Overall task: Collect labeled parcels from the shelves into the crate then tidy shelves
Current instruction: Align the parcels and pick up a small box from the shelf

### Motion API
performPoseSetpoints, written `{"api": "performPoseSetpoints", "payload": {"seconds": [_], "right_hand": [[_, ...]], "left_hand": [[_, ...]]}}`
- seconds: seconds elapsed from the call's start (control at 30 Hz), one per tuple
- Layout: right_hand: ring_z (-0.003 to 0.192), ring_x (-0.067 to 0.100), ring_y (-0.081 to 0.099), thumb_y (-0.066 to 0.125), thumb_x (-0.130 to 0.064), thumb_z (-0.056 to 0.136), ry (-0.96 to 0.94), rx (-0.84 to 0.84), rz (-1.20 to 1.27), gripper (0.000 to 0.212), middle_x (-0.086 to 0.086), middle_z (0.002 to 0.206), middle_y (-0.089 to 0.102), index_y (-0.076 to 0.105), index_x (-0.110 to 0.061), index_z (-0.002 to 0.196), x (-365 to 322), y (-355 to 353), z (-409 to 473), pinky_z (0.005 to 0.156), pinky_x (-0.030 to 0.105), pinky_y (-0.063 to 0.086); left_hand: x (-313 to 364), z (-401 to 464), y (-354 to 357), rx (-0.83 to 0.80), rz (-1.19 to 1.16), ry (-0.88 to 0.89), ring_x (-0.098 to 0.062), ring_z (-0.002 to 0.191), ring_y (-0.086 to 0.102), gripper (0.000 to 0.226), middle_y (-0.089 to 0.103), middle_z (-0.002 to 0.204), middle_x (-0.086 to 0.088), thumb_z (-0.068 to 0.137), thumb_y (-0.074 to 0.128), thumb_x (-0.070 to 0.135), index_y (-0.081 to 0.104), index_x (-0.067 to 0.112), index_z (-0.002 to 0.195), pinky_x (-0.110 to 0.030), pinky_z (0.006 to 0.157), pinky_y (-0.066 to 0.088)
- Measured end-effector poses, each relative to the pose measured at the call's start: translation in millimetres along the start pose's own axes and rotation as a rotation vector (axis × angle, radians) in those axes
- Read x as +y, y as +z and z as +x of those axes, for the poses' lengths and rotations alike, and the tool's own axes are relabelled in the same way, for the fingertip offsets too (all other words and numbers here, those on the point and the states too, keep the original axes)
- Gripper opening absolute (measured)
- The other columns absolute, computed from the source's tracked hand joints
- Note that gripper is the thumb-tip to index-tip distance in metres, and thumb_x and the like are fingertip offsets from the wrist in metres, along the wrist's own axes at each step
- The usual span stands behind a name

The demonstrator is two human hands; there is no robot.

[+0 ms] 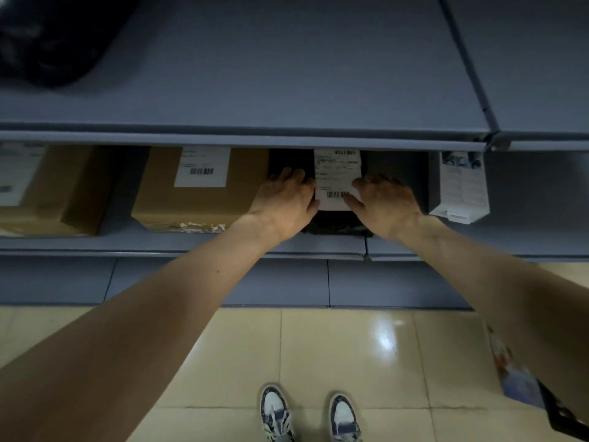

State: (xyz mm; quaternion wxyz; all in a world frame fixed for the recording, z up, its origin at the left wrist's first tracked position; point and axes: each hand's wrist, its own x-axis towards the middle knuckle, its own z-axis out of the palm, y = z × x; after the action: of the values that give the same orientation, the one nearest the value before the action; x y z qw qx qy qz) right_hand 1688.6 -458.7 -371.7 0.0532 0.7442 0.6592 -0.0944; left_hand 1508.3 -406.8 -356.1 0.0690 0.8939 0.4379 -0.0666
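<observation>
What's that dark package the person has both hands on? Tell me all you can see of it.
The black parcel looks like a soft, dark plastic mailer, slightly crumpled at its front edge. A white shipping label with two barcodes lies on its top; the print is too blurred to read. The parcel lies flat on the lower grey shelf, near its front edge, right of a brown cardboard box. The left hand and right hand rest on it from either side, fingers reaching onto its top.
</observation>
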Motion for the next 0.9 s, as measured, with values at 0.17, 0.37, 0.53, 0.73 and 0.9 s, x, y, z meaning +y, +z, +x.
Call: {"api": "performPoseSetpoints", "payload": {"seconds": [0.17, 0.37, 0.53, 0.73, 0.9], "right_hand": [[0.121, 0.03, 0.05, 0.031, -0.05, 0.102, -0.005, 0.021, -0.016, 0.051, 0.013, 0.136, 0.052, 0.05, -0.015, 0.135, -1, -2, -3, 0.095, 0.039, 0.042], [0.118, 0.032, 0.054, 0.035, -0.052, 0.101, 0.017, 0.028, 0.023, 0.051, 0.013, 0.129, 0.059, 0.055, -0.016, 0.131, 49, 3, -18, 0.092, 0.038, 0.043], [0.111, 0.034, 0.054, 0.035, -0.051, 0.101, 0.03, 0.054, -0.025, 0.051, 0.016, 0.123, 0.056, 0.057, -0.01, 0.123, 138, -1, -45, 0.085, 0.038, 0.04], [0.104, 0.032, 0.055, 0.034, -0.051, 0.101, 0.092, 0.064, -0.058, 0.052, 0.014, 0.119, 0.056, 0.056, -0.01, 0.124, 244, 1, -66, 0.081, 0.037, 0.045], [0.102, 0.032, 0.057, 0.036, -0.048, 0.102, 0.125, 0.062, -0.023, 0.047, 0.014, 0.113, 0.059, 0.058, -0.008, 0.113, 277, 27, -66, 0.072, 0.034, 0.037]], "left_hand": [[0, -7, -8, -0.022, -0.01, -0.052, -0.029, 0.131, 0.044, 0.048, 0.048, 0.142, -0.008, 0.104, 0.04, 0.045, 0.049, 0.015, 0.141, -0.042, 0.099, 0.045], [40, 5, 12, -0.009, 0.022, -0.052, -0.03, 0.127, 0.048, 0.052, 0.052, 0.138, -0.01, 0.101, 0.043, 0.05, 0.052, 0.015, 0.139, -0.041, 0.094, 0.049], [122, 34, 20, -0.043, 0.03, -0.036, -0.03, 0.123, 0.051, 0.053, 0.053, 0.136, -0.011, 0.102, 0.041, 0.051, 0.052, 0.012, 0.137, -0.043, 0.094, 0.049], [221, 71, 22, -0.047, -0.01, -0.025, -0.03, 0.129, 0.048, 0.055, 0.049, 0.142, -0.01, 0.101, 0.04, 0.053, 0.048, 0.018, 0.143, -0.042, 0.097, 0.048], [254, 89, 37, -0.076, -0.073, -0.082, -0.029, 0.13, 0.049, 0.055, 0.048, 0.145, -0.008, 0.102, 0.038, 0.053, 0.042, 0.021, 0.147, -0.041, 0.097, 0.046]]}}
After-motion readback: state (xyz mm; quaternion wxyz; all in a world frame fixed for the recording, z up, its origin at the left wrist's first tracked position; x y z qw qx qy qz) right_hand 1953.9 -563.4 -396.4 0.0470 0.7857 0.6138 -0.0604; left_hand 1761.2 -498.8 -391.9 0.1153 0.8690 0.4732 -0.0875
